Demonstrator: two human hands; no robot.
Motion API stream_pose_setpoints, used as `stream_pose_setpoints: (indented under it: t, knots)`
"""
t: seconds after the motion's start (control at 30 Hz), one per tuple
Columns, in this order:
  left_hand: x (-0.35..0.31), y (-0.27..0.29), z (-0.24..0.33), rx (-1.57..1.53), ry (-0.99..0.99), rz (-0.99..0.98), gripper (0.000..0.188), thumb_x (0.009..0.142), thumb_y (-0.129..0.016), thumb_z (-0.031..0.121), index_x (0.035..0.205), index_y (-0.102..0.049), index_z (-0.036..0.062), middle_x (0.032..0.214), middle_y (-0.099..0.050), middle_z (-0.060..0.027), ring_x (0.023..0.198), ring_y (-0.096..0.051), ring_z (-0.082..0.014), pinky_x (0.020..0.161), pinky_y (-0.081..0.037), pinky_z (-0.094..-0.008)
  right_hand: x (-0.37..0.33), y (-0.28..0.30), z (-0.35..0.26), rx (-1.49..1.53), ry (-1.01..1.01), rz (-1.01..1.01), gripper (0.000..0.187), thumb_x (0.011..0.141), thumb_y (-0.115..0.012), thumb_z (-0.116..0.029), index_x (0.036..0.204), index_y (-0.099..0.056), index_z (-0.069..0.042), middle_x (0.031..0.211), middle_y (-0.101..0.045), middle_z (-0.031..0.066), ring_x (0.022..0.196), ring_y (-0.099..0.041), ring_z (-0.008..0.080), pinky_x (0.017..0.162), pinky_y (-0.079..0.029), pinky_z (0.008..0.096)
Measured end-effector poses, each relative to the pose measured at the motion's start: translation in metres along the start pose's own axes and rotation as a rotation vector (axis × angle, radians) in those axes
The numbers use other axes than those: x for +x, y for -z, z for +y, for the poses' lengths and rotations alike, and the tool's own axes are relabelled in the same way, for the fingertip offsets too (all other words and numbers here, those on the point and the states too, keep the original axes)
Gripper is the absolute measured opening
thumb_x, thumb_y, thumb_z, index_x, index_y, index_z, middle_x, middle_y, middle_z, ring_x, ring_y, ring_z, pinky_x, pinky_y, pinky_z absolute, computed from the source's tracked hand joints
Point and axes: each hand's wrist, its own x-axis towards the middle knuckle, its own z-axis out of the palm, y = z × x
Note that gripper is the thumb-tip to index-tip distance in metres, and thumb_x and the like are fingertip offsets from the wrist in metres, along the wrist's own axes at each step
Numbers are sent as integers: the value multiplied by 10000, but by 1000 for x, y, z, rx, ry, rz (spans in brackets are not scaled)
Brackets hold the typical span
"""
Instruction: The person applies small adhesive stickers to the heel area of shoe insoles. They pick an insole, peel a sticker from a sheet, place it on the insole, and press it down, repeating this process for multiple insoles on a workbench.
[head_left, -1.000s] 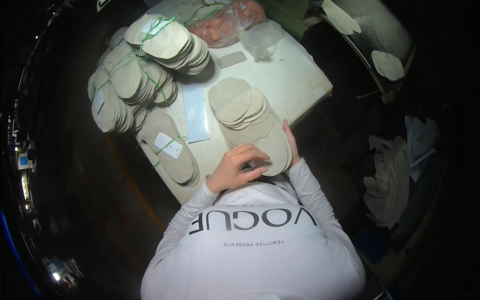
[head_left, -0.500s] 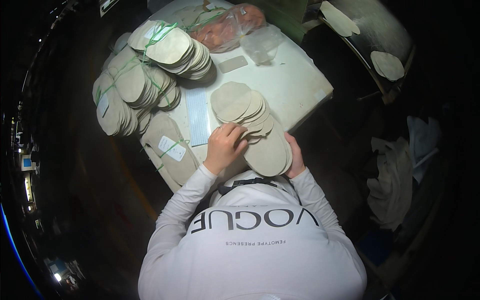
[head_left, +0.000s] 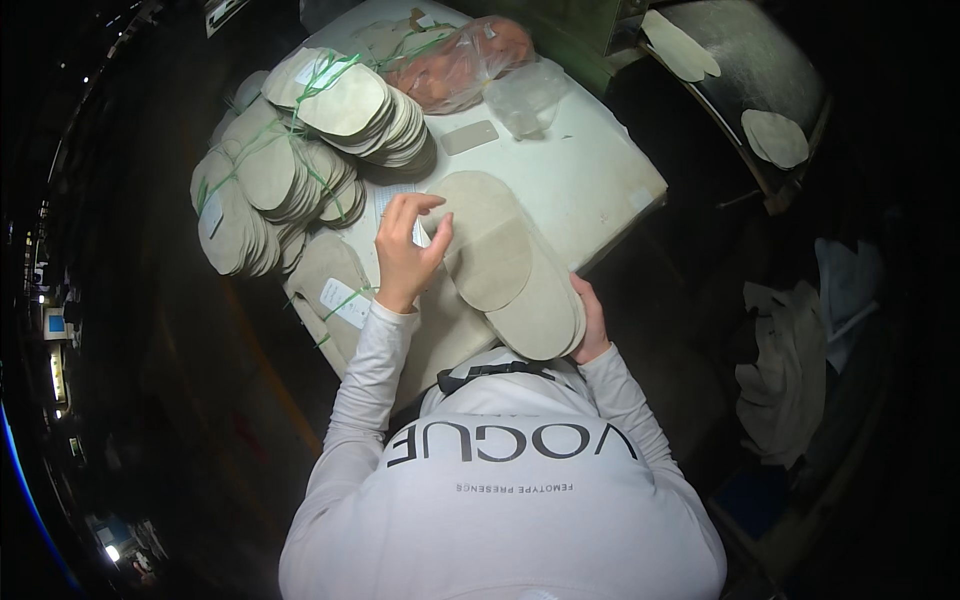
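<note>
Left hand: the left hand [head_left: 404,258] has thumb and forefinger curved toward each other with a gap between the tips; I see nothing gripped there.
Right hand: the right hand [head_left: 593,322] lies against the right edge of the pile; its hidden fingers leave me unable to tell how firmly it holds.
Loose pile: the sole-shaped pieces [head_left: 545,318] lie overlapped in front of the person, their lower end close to the waist and seemingly past the table [head_left: 600,165] edge.
Slipping risk: if the right hand eases off, that end could sag and the pieces fan out or drop.
Crowding risk: a wide leftward sweep could knock the labelled bundle [head_left: 328,262], just beside the left forearm.
</note>
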Motion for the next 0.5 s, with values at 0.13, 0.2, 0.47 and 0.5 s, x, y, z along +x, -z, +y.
stream_pose_setpoints:
  t: [0.13,0.2,0.47,0.5]
  knots:
    - [-39,-7,36,58,-204,-453,396,717,-739,159,1091,-635,80,1011,-609,-67,894,-609,-250,763,-504,-357,0,3,-2,-13,-13,-46,582,1007,-420,-410,1433,-428,-13,1371,-560,139,1211,-582,234,1040,-451,349]
    - [-40,-12,38,153,-253,-399,329,694,-713,126,1014,-666,69,880,-629,-72,793,-629,-252,714,-515,-340,0,2,-2,-25,-18,-52,583,1006,-421,-411,1433,-428,-12,1371,-560,142,1212,-582,236,1040,-451,351]
    - [10,12,13,-238,71,-262,116,800,-702,58,903,-686,7,797,-669,-64,703,-620,-139,679,-507,-267,-1,-2,-1,9,-18,11,554,999,-415,-406,1374,-497,-6,1314,-601,150,1168,-608,250,1016,-473,357]
    - [2,10,19,-306,-40,-423,149,777,-723,111,902,-690,36,819,-670,-72,694,-633,-164,658,-514,-280,-1,-1,-2,9,-13,-15,562,999,-420,-409,1389,-481,-9,1327,-591,147,1178,-602,245,1021,-468,355]
